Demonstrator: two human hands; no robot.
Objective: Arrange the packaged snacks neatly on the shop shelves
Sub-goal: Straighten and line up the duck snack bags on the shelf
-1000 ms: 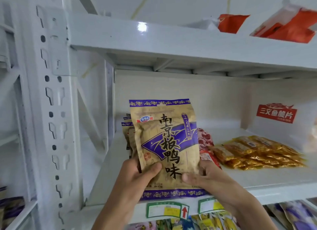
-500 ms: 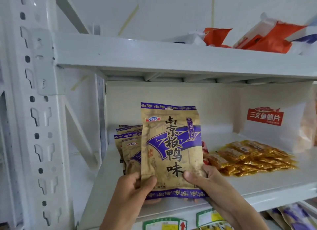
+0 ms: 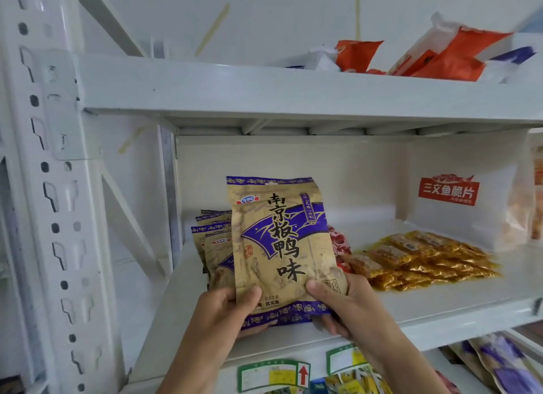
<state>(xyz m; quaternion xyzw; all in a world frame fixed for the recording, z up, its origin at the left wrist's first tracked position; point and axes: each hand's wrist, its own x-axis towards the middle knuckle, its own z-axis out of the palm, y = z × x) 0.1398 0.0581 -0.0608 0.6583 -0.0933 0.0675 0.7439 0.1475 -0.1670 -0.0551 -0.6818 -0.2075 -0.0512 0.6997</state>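
Note:
A tan and purple snack packet (image 3: 282,241) with black characters stands upright at the front of the white middle shelf (image 3: 440,302). My left hand (image 3: 226,311) grips its lower left corner, thumb on the front. My right hand (image 3: 340,302) grips the lower right corner the same way. Behind it on the left stands a row of several matching packets (image 3: 213,238). A red packet (image 3: 338,241) lies partly hidden behind the held one.
Gold-wrapped snack bars (image 3: 423,255) lie heaped to the right, with a white bag bearing a red label (image 3: 458,205) behind them. Orange and white packets (image 3: 440,56) sit on the upper shelf. A perforated upright post (image 3: 50,205) stands left. Price tags (image 3: 273,374) line the shelf edge.
Both hands have carried the held packet inward over the shelf, a little to the right of the row behind it, and the camera view has tilted upward.

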